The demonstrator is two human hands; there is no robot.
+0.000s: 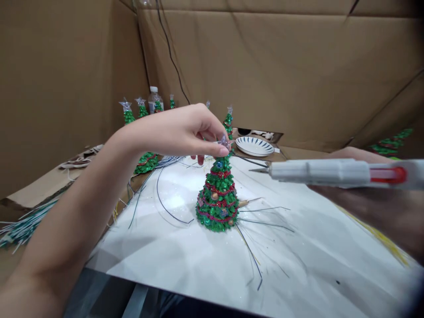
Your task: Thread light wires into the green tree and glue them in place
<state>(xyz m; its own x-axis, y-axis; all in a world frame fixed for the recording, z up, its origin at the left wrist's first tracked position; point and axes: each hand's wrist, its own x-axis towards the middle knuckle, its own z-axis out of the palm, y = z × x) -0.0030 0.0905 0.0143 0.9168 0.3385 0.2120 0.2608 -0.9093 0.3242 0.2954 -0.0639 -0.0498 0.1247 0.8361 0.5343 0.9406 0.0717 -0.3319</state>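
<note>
A small green Christmas tree (217, 207) with red garlands and small coloured ornaments stands upright on white paper. At its top, my left hand (187, 130) pinches a clear, glittery star (224, 141) between thumb and fingers. Whether the star touches the treetop is hard to make out. To the right, my right hand (361, 210), partly blurred, is closed around a white pen-like tool (318, 171) with a red part on its side. Its pointed metal tip faces left, apart from the tree.
More star-topped trees (127, 114) stand behind on the left, near a plastic bottle (154, 98). A striped plate (254, 146) sits at the back. Thin wires (256, 256) lie on the paper (159, 269), and a wire bundle (29, 223) is at left. Cardboard walls (281, 66) surround the table.
</note>
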